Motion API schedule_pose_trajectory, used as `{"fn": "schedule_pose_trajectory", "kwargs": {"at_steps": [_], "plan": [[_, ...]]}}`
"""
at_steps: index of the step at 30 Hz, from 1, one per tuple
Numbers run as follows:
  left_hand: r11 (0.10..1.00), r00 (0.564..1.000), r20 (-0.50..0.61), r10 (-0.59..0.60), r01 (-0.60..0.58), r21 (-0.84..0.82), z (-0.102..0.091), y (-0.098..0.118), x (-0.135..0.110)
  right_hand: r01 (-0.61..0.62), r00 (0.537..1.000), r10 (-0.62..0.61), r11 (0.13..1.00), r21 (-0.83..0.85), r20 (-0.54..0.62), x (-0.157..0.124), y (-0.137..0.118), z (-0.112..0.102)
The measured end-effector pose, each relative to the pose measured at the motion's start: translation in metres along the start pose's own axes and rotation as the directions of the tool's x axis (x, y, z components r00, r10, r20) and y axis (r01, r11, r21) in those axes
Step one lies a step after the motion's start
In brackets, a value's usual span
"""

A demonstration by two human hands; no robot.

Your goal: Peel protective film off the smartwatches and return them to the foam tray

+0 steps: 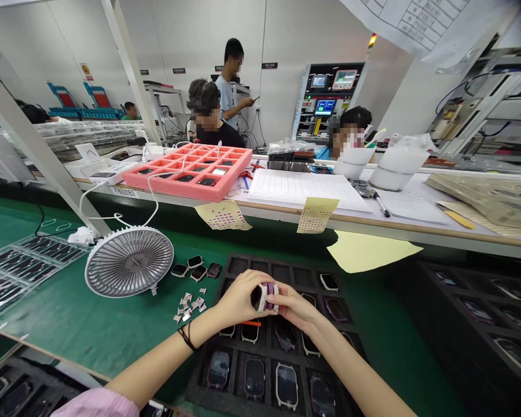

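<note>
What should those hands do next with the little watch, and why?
I think the left hand and right hand should probably lower the watch into an empty pocket of the black foam tray, since they hold it above the tray and that top row has open pockets.

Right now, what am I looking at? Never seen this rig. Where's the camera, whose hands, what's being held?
This is a single picture from a camera worn on a person's head, looking forward and down, so the forearms coming in from the bottom are that person's own. The left hand and right hand together hold a small watch-like device with a purple part; finer detail is hard to make out. Below the hands is a black foam tray, its compartments holding similar watch-like bodies. The tray sits on a green bench mat, with a pale grey desk fan and small paper scraps to the left. On the bench beyond is a pink tray, and a co-worker sits behind it.
</note>
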State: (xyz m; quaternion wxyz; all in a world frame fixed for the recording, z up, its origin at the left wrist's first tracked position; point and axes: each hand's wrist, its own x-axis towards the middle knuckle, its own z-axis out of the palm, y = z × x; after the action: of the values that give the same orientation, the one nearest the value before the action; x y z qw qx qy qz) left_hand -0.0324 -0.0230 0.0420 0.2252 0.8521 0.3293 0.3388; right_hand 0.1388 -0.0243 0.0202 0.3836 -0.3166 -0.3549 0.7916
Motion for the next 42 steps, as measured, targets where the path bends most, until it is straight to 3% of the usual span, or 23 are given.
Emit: {"fn": "schedule_pose_trajectory", "kwargs": {"at_steps": [4, 8, 14, 21, 30, 37, 40, 42], "plan": [[0.997, 0.996, 0.072, -0.06, 0.057, 0.045, -0.001, 0.001, -0.002, -0.011, 1.0, 0.011, 1.0, 0.025, -0.024, 0.002, 0.004, 0.0], [0.997, 0.994, 0.103, -0.03, 0.023, 0.071, 0.0, 0.0, -0.005, -0.04, 0.999, 0.041, 0.998, 0.039, -0.024, 0.0, 0.003, 0.003], [0.999, 0.996, 0.08, 0.042, -0.043, 0.012, 0.0, -0.003, -0.006, -0.027, 0.998, 0.03, 0.997, 0.066, -0.053, 0.0, 0.004, 0.006], [0.989, 1.0, -0.021, -0.002, -0.001, -0.15, 0.002, -0.013, -0.006, -0.025, 0.994, 0.036, 0.994, 0.106, -0.104, 0.004, 0.006, 0.003], [0.999, 0.999, -0.019, 0.049, -0.049, 0.005, 0.001, -0.014, -0.006, -0.075, 0.992, 0.084, 0.992, 0.097, -0.098, 0.0, 0.005, 0.004], [0.995, 0.996, -0.021, 0.082, -0.08, 0.05, 0.002, -0.01, -0.007, -0.047, 0.992, 0.058, 0.994, 0.099, -0.113, 0.002, 0.008, 0.007], [0.999, 0.997, -0.07, 0.034, -0.034, -0.004, -0.001, -0.009, -0.008, -0.009, 0.991, 0.022, 0.995, 0.096, -0.133, 0.002, 0.006, 0.006], [0.985, 0.985, -0.142, -0.097, 0.075, -0.158, -0.004, -0.008, -0.006, 0.024, 0.986, -0.007, 0.995, 0.1, -0.165, 0.002, 0.003, 0.004]]}}
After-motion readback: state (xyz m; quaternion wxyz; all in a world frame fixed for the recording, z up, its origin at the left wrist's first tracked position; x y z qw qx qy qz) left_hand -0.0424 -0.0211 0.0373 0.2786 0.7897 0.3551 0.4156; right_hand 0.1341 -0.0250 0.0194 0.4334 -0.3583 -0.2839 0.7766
